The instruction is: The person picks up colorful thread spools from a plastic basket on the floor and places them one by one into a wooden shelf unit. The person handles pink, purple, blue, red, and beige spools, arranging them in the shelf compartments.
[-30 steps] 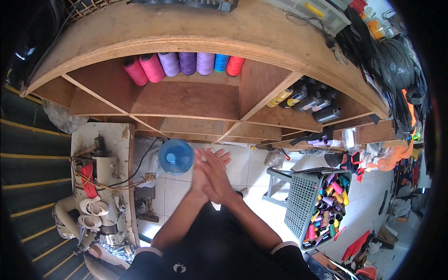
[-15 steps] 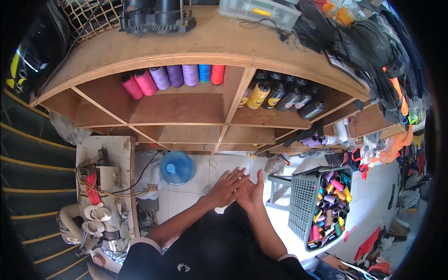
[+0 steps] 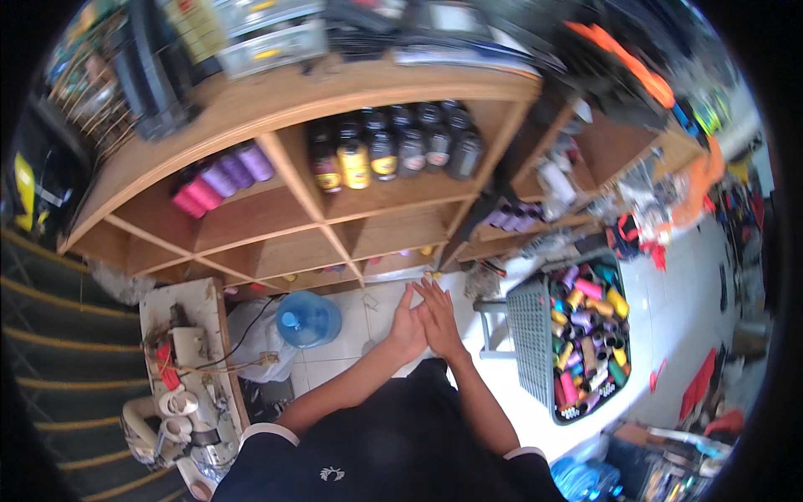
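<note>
In front of my body, my left hand [image 3: 406, 331] and my right hand [image 3: 443, 324] rest palm against palm, their fingers stretched out. Neither one holds anything. Beyond them stands a wooden shelf unit [image 3: 238, 257] with square compartments. Pink and purple thread cones [image 3: 219, 179] fill part of one upper compartment. Beside it, another holds yellow thread cones [image 3: 355, 165] among several black and grey ones. To the right of my hands is a grey-green plastic basket [image 3: 529, 356], heaped with spools [image 3: 590, 289] in many colours.
A blue water jug [image 3: 309, 320] stands on the tiled floor left of my hands. At far left, a sewing machine [image 3: 188, 345] sits on a worn table. A grey stool [image 3: 495, 322] is beside the basket. Clear drawers [image 3: 276, 50] and an orange strip [image 3: 623, 60] lie atop the shelf.
My view has swung right, so the shelf appears shifted left and the dark cones look nearer. My hands have turned against each other, right fingers now lying along the left palm.
</note>
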A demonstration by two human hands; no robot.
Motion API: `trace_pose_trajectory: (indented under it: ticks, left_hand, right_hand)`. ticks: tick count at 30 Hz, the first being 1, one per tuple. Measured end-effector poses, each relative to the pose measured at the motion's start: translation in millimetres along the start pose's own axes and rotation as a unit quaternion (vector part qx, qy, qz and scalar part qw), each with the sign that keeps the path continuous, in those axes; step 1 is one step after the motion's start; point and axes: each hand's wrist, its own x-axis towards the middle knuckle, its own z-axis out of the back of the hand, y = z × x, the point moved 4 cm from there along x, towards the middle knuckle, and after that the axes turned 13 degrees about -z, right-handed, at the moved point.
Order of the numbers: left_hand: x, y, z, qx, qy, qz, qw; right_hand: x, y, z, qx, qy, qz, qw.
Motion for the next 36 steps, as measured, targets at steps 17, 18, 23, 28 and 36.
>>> trace_pose_trajectory:
  ticks: [17,18,23,28,36]
  left_hand:
    - [-44,101,266,0.611,-0.187,0.257,0.725]
    - [-64,98,287,0.625,-0.16,0.304,0.701]
    - [-117,97,330,0.742,0.099,0.366,0.553]
    - [-57,100,325,0.751,0.246,0.294,0.538]
    - [25,112,155,0.729,-0.086,0.158,0.661]
  right_hand:
    - [-214,-245,140,0.009,-0.211,-0.293,0.933]
    - [-214,-234,153,-0.031,-0.253,-0.26,0.931]
    - [-213,-216,228,0.041,-0.416,-0.307,0.855]
    - [-219,-264,276,0.001,-0.501,-0.28,0.819]
    - [-177,-311,272,-0.096,-0.345,-0.377,0.854]
